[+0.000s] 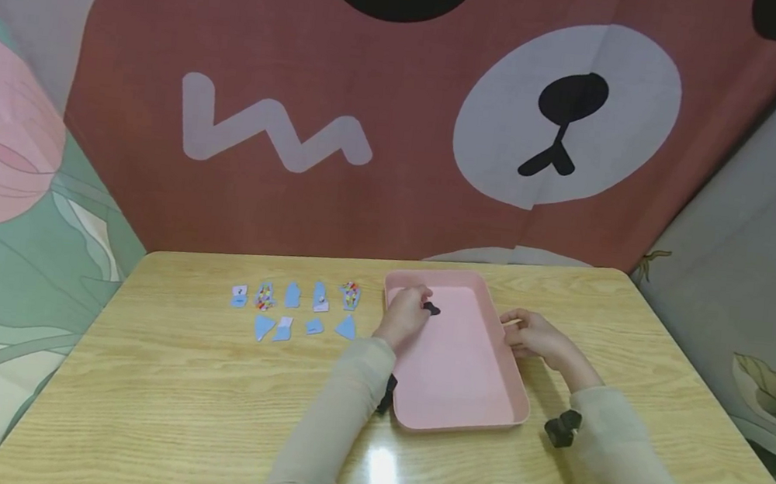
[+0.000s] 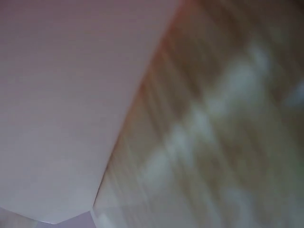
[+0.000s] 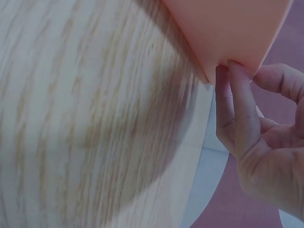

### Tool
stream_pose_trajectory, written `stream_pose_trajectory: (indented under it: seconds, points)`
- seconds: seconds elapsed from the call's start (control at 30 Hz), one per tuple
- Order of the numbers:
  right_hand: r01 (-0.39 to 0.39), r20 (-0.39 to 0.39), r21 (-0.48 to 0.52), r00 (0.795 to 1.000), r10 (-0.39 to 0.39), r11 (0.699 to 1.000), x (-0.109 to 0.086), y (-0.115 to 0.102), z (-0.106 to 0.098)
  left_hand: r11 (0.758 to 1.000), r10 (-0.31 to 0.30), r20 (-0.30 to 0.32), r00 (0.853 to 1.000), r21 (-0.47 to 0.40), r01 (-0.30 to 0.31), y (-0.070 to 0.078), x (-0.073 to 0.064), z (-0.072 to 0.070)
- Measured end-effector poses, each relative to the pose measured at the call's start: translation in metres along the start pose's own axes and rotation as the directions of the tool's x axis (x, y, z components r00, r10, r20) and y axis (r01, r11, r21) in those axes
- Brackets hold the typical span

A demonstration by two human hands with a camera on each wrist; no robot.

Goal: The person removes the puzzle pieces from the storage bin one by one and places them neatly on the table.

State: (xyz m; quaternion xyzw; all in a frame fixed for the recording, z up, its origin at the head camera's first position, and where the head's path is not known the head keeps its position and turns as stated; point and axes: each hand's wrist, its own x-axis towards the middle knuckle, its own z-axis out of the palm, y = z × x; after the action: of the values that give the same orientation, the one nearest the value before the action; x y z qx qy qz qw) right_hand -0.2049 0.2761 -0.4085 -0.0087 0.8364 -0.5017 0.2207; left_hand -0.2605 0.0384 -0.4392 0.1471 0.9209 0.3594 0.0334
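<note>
Resting flat on the bench (image 1: 168,408), the pink tray (image 1: 458,389) looks light, stiff and smooth, probably best held by its raised rim. The left hand (image 1: 405,315) reaches inside, fingers curled over a small black piece (image 1: 431,308), apparently pinching it. The right hand (image 1: 536,336) touches the right rim with straight fingertips (image 3: 227,71).

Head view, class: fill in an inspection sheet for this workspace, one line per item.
Surface: wooden table, light glare near the front edge.
Job's things: pink tray; small black piece inside it at the left hand.
Clutter: blue paper pieces in two rows left of the tray.
Hands: left hand reaches into the tray; right hand touches its right rim.
Cables: nothing seen.
Surroundings: bear-face cloth backdrop.
</note>
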Motion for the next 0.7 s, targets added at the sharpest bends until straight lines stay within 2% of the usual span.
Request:
stream_pose_trajectory:
  seconds: [0.17, 0.4, 0.57, 0.7]
  points:
    - [0.001, 0.0, 0.01, 1.0, -0.001, 1.0, 0.0, 0.0012, -0.0011, 0.997, 0.004, 0.011, 1.0, 0.075, -0.005, -0.0001, 0.002, 0.003]
    - [0.007, -0.001, 0.01, 1.0, -0.007, 1.0, 0.0017, 0.0009, -0.0012, 0.995, 0.014, 0.055, 0.998, 0.101, -0.019, 0.0002, 0.0009, 0.002]
    - [0.004, -0.003, 0.013, 1.0, -0.004, 1.0, 0.0028, 0.0017, -0.0012, 0.985, 0.051, 0.084, 0.995, 0.159, -0.063, 0.001, -0.0012, 0.0015]
    - [-0.008, -0.007, 0.022, 1.0, 0.008, 1.0, 0.0034, 0.0026, -0.0007, 0.977, 0.046, 0.101, 0.994, 0.203, -0.066, 0.0009, -0.0025, 0.0018]
